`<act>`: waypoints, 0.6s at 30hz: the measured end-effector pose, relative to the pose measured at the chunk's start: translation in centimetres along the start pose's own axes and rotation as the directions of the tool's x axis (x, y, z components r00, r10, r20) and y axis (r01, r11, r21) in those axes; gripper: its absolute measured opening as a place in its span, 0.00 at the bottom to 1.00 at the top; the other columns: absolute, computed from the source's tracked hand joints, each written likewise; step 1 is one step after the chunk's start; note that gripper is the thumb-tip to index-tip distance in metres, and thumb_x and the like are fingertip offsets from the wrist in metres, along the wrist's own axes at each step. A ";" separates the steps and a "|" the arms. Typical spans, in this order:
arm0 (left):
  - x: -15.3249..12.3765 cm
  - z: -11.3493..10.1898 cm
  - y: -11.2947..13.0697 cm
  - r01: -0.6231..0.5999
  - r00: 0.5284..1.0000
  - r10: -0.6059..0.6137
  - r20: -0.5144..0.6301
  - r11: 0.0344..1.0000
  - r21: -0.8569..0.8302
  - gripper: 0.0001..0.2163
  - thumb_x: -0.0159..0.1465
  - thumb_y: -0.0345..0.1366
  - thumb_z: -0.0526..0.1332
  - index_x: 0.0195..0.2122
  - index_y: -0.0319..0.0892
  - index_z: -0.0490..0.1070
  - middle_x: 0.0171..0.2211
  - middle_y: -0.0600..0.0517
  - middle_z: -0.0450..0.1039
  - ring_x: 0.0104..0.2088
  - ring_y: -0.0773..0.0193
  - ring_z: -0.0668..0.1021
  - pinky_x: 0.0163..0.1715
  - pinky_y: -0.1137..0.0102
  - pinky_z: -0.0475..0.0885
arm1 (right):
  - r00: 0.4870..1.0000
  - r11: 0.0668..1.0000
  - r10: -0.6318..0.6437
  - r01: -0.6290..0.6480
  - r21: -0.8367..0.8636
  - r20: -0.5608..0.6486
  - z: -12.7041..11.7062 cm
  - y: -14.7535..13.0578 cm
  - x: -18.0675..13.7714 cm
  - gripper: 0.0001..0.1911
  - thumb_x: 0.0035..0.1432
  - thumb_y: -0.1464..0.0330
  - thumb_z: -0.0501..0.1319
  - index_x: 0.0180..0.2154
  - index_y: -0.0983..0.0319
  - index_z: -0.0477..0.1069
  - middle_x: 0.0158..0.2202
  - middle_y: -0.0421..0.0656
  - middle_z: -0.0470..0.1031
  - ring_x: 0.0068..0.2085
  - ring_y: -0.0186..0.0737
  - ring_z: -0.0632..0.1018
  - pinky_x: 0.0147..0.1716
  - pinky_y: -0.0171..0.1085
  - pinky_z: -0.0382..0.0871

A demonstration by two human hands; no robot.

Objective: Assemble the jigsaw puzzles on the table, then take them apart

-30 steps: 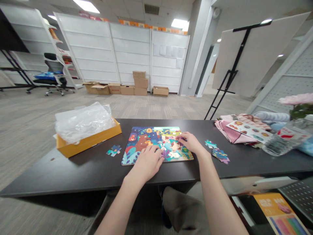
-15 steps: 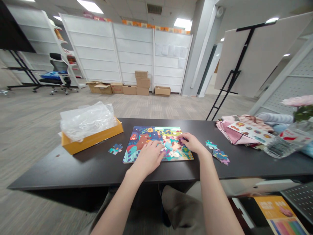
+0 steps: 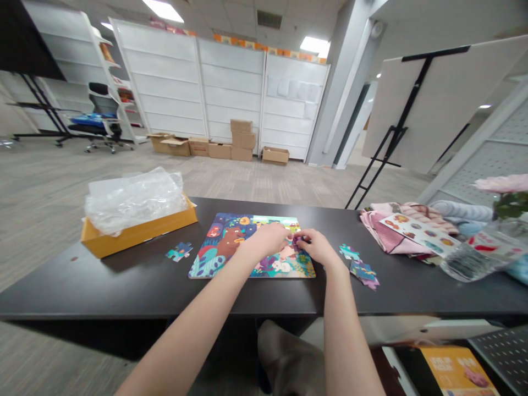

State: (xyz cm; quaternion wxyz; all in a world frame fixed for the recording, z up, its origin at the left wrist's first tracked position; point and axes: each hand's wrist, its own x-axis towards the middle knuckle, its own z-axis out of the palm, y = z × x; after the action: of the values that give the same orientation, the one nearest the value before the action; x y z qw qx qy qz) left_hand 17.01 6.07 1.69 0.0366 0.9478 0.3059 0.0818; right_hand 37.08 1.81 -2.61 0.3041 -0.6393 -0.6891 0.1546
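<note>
At the centre of the frame, a colourful animal puzzle (image 3: 225, 245) lies flat on a black table (image 3: 136, 291), its near edge running close to the table's front edge; the left hand (image 3: 269, 240) reaches over its middle, fingers bent and pointing to the right of the frame, and whether they grip anything cannot be told, since the back of the hand hides them; the right hand (image 3: 317, 246) comes in over the puzzle's right side, its thumb and fingertips pinched on a small purple piece (image 3: 297, 240), just beside the left fingertips.

Left of the puzzle, near its edge, lie loose blue pieces (image 3: 179, 252); on the right, past the right hand, sit a teal piece (image 3: 350, 253) and, just below it in the frame, a small blue-and-purple pile (image 3: 363, 273); at the left of the frame a yellow box (image 3: 150, 230) holds crumpled clear plastic (image 3: 136, 199), which rises above its rim; toward the right edge are folded pink cloths (image 3: 381, 231), a sheet of round pictures (image 3: 418, 232) lying on them, and a tilted clear container (image 3: 470, 256) with a red mark.
</note>
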 end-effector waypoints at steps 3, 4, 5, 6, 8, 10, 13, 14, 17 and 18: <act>0.6 0.7 -0.1 -0.039 0.999 0.039 0.000 0.999 -0.023 0.11 0.66 0.32 0.61 0.47 0.46 0.79 0.43 0.47 0.80 0.47 0.54 0.80 0.45 0.66 0.74 | 1.000 1.000 -0.001 0.001 -0.001 -0.001 -0.1 -0.1 0.0 0.12 0.55 0.76 0.63 0.38 0.60 0.83 0.42 0.45 0.83 0.43 0.43 0.80 0.47 0.39 0.72; 0.6 1.1 -0.2 -0.047 0.999 0.046 -0.010 0.999 -0.028 0.11 0.67 0.32 0.60 0.47 0.46 0.79 0.44 0.47 0.79 0.47 0.55 0.79 0.47 0.66 0.74 | 1.000 1.000 0.003 -0.003 -0.003 -0.003 -0.1 -0.1 0.0 0.13 0.55 0.76 0.63 0.39 0.60 0.83 0.43 0.45 0.82 0.44 0.43 0.80 0.47 0.39 0.72; 0.6 1.4 -0.2 -0.052 0.998 0.051 -0.024 0.998 -0.032 0.11 0.67 0.32 0.60 0.47 0.45 0.79 0.44 0.46 0.79 0.48 0.55 0.79 0.48 0.65 0.74 | 1.000 1.000 0.009 -0.009 -0.006 -0.006 -0.1 -0.1 0.0 0.13 0.55 0.76 0.63 0.40 0.60 0.83 0.44 0.46 0.82 0.45 0.43 0.80 0.48 0.39 0.72; 0.5 1.7 -0.3 -0.056 0.998 0.055 -0.039 0.998 -0.036 0.11 0.68 0.32 0.59 0.48 0.44 0.79 0.45 0.46 0.78 0.48 0.55 0.78 0.49 0.65 0.73 | 1.000 1.000 0.015 -0.015 -0.008 -0.008 -0.1 -0.2 -0.1 0.14 0.55 0.77 0.63 0.40 0.60 0.83 0.44 0.46 0.82 0.45 0.44 0.80 0.48 0.39 0.72; 0.4 2.4 -0.6 -0.069 0.995 0.066 -0.068 0.997 -0.044 0.13 0.69 0.32 0.58 0.51 0.44 0.78 0.45 0.45 0.77 0.49 0.54 0.77 0.50 0.64 0.73 | 1.000 0.999 0.028 -0.028 -0.015 -0.010 0.0 -0.3 -0.1 0.14 0.55 0.76 0.63 0.41 0.60 0.83 0.45 0.47 0.82 0.44 0.43 0.80 0.47 0.39 0.72; 0.4 3.0 -0.8 -0.087 0.993 0.083 -0.087 0.995 -0.053 0.13 0.70 0.33 0.57 0.52 0.45 0.77 0.46 0.45 0.76 0.49 0.55 0.77 0.50 0.64 0.73 | 0.999 0.999 0.041 -0.041 -0.023 -0.013 0.0 -0.4 -0.2 0.14 0.54 0.76 0.64 0.41 0.60 0.83 0.44 0.47 0.82 0.42 0.43 0.80 0.47 0.39 0.72; 0.4 3.7 -1.0 -0.112 0.990 0.106 -0.098 0.992 -0.059 0.13 0.70 0.31 0.56 0.51 0.46 0.78 0.46 0.45 0.75 0.49 0.56 0.76 0.51 0.64 0.72 | 0.998 0.998 0.060 -0.061 -0.033 -0.027 -0.1 -0.6 -0.4 0.13 0.54 0.75 0.65 0.42 0.60 0.83 0.43 0.46 0.81 0.42 0.42 0.80 0.46 0.39 0.72; 0.4 3.9 -1.0 -0.117 0.989 0.111 -0.101 0.991 -0.058 0.14 0.70 0.30 0.56 0.50 0.46 0.79 0.47 0.45 0.75 0.49 0.56 0.76 0.51 0.64 0.72 | 0.997 0.997 0.067 -0.068 -0.036 -0.036 -0.2 -0.6 -0.5 0.13 0.55 0.75 0.65 0.42 0.60 0.82 0.44 0.47 0.81 0.42 0.42 0.79 0.46 0.39 0.72; 0.4 4.1 -1.1 -0.128 0.986 0.123 -0.113 0.991 -0.040 0.15 0.70 0.29 0.55 0.50 0.46 0.79 0.47 0.45 0.76 0.49 0.56 0.76 0.50 0.65 0.72 | 0.993 0.995 0.084 -0.088 -0.045 -0.083 -1.0 -0.7 -1.2 0.14 0.57 0.74 0.65 0.45 0.61 0.82 0.45 0.48 0.81 0.40 0.41 0.80 0.46 0.39 0.72; 0.4 4.1 -1.0 -0.130 0.985 0.126 -0.115 0.991 -0.033 0.15 0.70 0.29 0.55 0.50 0.46 0.80 0.47 0.45 0.76 0.49 0.56 0.77 0.49 0.65 0.73 | 0.991 0.994 0.093 -0.098 -0.047 -0.096 -1.4 -0.7 -1.5 0.14 0.57 0.74 0.65 0.45 0.61 0.82 0.44 0.48 0.81 0.39 0.41 0.80 0.46 0.39 0.72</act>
State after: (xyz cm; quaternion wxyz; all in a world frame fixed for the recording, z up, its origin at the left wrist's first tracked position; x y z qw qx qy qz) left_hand 17.42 7.04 -2.44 0.0328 0.9585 0.2442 0.1436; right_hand 37.35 0.01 -1.46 0.3118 -0.6857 -0.6466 0.1209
